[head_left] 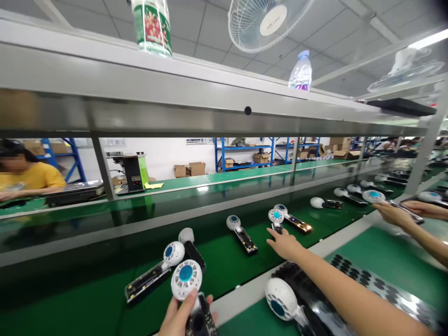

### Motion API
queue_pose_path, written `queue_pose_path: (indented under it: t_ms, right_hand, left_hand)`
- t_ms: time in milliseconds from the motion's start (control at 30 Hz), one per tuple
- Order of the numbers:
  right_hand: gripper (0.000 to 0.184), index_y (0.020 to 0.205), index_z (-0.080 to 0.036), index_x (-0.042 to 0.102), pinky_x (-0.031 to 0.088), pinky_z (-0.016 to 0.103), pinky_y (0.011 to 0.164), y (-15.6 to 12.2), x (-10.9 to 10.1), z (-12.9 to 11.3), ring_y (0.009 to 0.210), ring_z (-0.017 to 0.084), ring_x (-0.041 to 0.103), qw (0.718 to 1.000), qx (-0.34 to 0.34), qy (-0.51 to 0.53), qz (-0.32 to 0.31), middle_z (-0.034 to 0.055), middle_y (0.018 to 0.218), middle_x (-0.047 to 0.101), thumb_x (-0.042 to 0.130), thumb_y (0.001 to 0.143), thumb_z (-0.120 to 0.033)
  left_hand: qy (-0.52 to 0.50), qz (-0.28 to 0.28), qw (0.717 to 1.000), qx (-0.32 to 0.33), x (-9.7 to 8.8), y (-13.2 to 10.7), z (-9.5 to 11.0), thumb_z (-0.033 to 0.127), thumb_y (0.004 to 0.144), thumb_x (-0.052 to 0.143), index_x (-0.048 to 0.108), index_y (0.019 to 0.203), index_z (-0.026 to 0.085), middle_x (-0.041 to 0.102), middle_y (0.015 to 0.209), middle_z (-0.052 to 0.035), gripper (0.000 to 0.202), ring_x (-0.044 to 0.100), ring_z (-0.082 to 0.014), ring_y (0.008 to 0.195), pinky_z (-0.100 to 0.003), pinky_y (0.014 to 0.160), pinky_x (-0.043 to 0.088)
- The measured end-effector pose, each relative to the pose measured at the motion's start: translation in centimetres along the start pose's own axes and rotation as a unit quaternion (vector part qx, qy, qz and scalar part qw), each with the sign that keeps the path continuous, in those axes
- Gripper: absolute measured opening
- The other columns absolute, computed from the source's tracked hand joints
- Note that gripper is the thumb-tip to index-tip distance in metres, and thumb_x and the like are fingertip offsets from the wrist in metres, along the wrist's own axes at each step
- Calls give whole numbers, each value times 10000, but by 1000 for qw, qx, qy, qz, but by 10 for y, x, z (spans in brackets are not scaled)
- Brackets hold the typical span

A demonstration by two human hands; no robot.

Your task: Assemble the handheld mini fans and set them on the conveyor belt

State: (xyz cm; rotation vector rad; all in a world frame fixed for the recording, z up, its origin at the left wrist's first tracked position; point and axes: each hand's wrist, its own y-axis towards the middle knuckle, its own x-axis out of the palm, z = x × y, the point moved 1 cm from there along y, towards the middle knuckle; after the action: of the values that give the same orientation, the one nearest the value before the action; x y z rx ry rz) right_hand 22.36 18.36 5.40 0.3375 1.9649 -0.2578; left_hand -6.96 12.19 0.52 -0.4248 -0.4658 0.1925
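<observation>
My left hand (180, 315) is closed around a handheld fan (187, 279) at the bottom centre. Its round white head has vents and a blue disc, and its handle shows a bare circuit board. Across the green belt (105, 261), my right hand (286, 245) has its fingers around the dark handle of another such fan (276, 215); the palm hides part of it. Right behind that lies a fan with a lit board (297, 223). Between my hands is a fan with an open handle (245, 238). Two more, one a white-headed fan (174, 253), lie beyond my left hand.
Near me on the work surface lie another fan (281, 298) and a sheet of black round stickers (378, 284). At right, a co-worker's hands (395, 214) hold a fan. A metal shelf (210, 102) with bottles spans overhead. A person in yellow (45, 175) sits far left.
</observation>
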Motion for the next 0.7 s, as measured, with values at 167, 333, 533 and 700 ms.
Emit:
queue_pose_path:
  t_ms: [167, 333, 533, 700]
  right_hand:
    - [276, 1101, -168, 510, 463, 407, 792, 37, 24, 31, 949, 196, 553, 998, 61, -12, -14, 60, 1133, 533, 511, 851, -283]
    - [243, 1068, -172, 527, 480, 371, 754, 37, 17, 29, 885, 170, 572, 997, 72, 42, 4, 53, 1080, 560, 490, 862, -297]
    - [247, 1062, -220, 498, 490, 277, 672, -44, 9, 2, 767, 146, 590, 990, -52, 132, -5, 12, 890, 591, 357, 893, -332]
    - [219, 966, -312, 598, 410, 362, 885, -160, 21, -26, 1079, 233, 477, 961, -242, 133, -10, 50, 1169, 462, 461, 799, -280]
  left_hand:
    - [193, 26, 976, 100, -16, 40, 18, 241, 721, 572, 549, 947, 132, 663, 659, -68, 251, 648, -261, 727, -382, 687, 474]
    - [274, 64, 943, 176, -20, 83, 41, 210, 741, 582, 576, 912, 120, 636, 899, -70, 193, 575, -225, 918, -425, 859, 394]
    - [269, 7, 919, 287, 7, 62, 53, 230, 758, 565, 510, 1102, 184, 365, 1330, -77, 351, 223, -241, 1273, -402, 1028, 197]
    - [169, -144, 957, 186, 53, -16, 10, 485, 765, 476, 470, 1141, 214, 574, 1105, -98, 463, 563, -229, 984, -339, 786, 453]
